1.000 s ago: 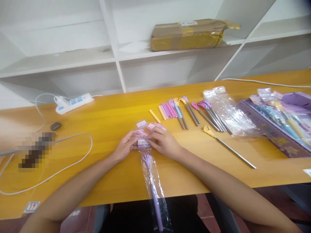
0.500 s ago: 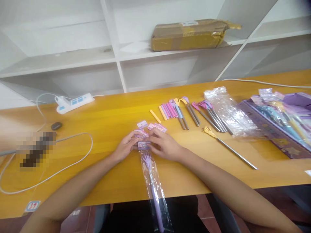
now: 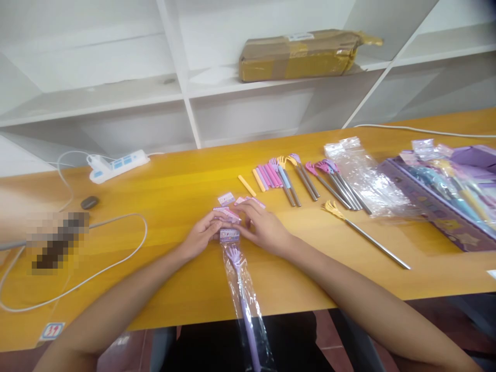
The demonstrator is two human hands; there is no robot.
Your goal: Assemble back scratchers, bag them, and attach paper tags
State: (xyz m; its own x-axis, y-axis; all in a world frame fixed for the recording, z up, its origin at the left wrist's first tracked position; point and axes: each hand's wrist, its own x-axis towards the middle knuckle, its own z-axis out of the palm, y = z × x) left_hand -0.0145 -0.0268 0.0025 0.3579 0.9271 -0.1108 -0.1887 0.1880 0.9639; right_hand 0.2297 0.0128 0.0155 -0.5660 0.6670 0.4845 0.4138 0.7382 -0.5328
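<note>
Bag (image 3: 256, 310) looks light, slippery (and soft), best held by its card (image 3: 230, 236). Left hand (image 3: 200, 236) and right hand (image 3: 266, 226) meet just above the card, grip unclear.

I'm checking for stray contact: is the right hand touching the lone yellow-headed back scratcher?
Apart. The head view shows bare tabletop between the right hand and the yellow-headed back scratcher, which lies off to the hand's right.
</note>
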